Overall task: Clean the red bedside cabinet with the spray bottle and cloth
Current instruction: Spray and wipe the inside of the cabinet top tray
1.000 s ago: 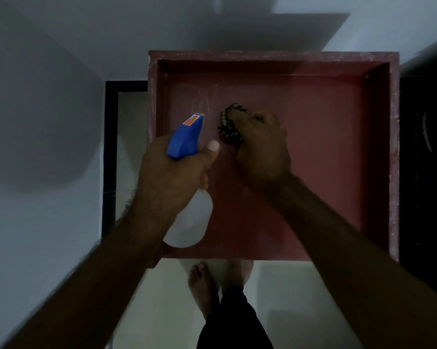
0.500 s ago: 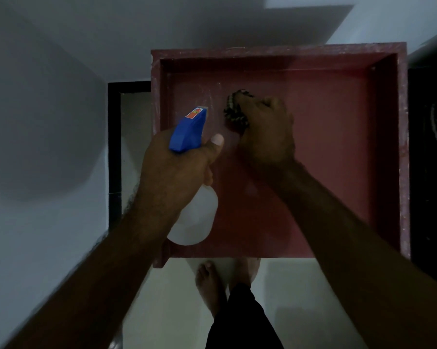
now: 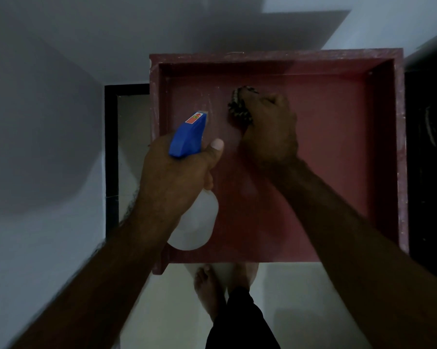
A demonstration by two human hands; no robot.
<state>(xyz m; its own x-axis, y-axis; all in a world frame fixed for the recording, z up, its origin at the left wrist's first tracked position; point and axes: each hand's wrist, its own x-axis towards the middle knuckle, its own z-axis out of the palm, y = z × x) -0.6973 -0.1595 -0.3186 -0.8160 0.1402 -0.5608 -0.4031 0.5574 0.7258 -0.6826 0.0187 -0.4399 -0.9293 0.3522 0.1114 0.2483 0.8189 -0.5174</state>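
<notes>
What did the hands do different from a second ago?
The right hand slid the cloth a little farther toward the back of the red cabinet, still gripping it. The left hand still holds the spray bottle in almost the same spot. Nothing was picked up or let go.

One red cabinet (image 3: pixel 338 152), one spray bottle (image 3: pixel 188 139), one cloth (image 3: pixel 238 109), one left hand (image 3: pixel 173 177), one right hand (image 3: pixel 271 132), two bare feet (image 3: pixel 208 285) at six o'clock.
</notes>
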